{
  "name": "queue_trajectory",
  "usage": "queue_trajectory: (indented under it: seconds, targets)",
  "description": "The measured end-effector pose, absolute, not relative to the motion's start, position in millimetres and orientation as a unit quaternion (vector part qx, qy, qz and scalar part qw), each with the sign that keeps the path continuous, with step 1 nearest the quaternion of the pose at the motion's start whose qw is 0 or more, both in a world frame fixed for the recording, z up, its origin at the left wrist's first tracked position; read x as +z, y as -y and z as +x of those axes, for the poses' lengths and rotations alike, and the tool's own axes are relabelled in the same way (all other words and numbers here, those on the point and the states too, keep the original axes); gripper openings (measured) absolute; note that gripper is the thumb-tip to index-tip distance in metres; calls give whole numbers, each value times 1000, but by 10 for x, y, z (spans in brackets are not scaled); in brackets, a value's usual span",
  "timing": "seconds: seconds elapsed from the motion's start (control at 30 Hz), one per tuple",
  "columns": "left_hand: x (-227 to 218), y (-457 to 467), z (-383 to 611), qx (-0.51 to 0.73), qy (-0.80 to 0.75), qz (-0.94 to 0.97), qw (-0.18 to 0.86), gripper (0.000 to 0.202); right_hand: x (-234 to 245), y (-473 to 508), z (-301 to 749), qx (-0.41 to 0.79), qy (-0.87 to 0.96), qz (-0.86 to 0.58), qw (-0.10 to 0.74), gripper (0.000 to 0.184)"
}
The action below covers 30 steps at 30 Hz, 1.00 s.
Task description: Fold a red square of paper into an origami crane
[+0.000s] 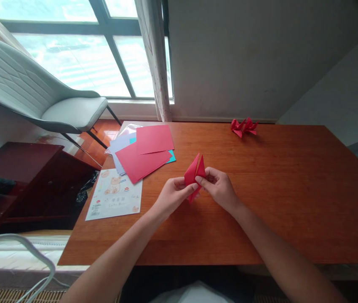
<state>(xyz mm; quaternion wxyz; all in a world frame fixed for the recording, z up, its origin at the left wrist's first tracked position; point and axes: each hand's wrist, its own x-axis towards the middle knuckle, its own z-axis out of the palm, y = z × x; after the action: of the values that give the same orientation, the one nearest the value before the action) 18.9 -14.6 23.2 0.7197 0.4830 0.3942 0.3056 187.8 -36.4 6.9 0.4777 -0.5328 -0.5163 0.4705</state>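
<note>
A folded red paper piece (194,169) with two pointed flaps stands up over the middle of the wooden table (261,202). My left hand (173,194) pinches its lower left side. My right hand (218,188) pinches it from the right, thumb and fingers closed on the paper. Both hands meet just above the tabletop.
A stack of red, pale and teal paper sheets (144,153) lies at the table's left. A printed sheet with a bear picture (116,194) overhangs the left edge. Two finished red folded figures (244,126) sit at the far edge. A grey chair (40,101) stands by the window.
</note>
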Motion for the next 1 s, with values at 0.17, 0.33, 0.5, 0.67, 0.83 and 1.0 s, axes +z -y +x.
queue_trajectory:
  seconds: [0.17, 0.33, 0.5, 0.67, 0.83, 1.0]
  targets:
    - [218, 158, 196, 286, -391, 511, 710, 41, 173, 346, 1887, 540, 494, -493, 471, 27]
    - [227, 172, 203, 250, -377, 541, 709, 43, 163, 335, 1891, 547, 464, -513, 471, 29]
    - [226, 170, 209, 231, -382, 529, 722, 38, 120, 332, 1896, 519, 426, -530, 518, 32]
    - [187, 187, 200, 226, -386, 518, 729, 34, 108, 302, 1921, 494, 389, -532, 567, 34]
    - [188, 196, 173, 181, -374, 540, 732, 32, 85, 233, 2020, 445, 336, -551, 621, 37]
    - [296, 144, 159, 271, -393, 512, 714, 42, 147, 284, 2009, 515, 434, -527, 519, 35]
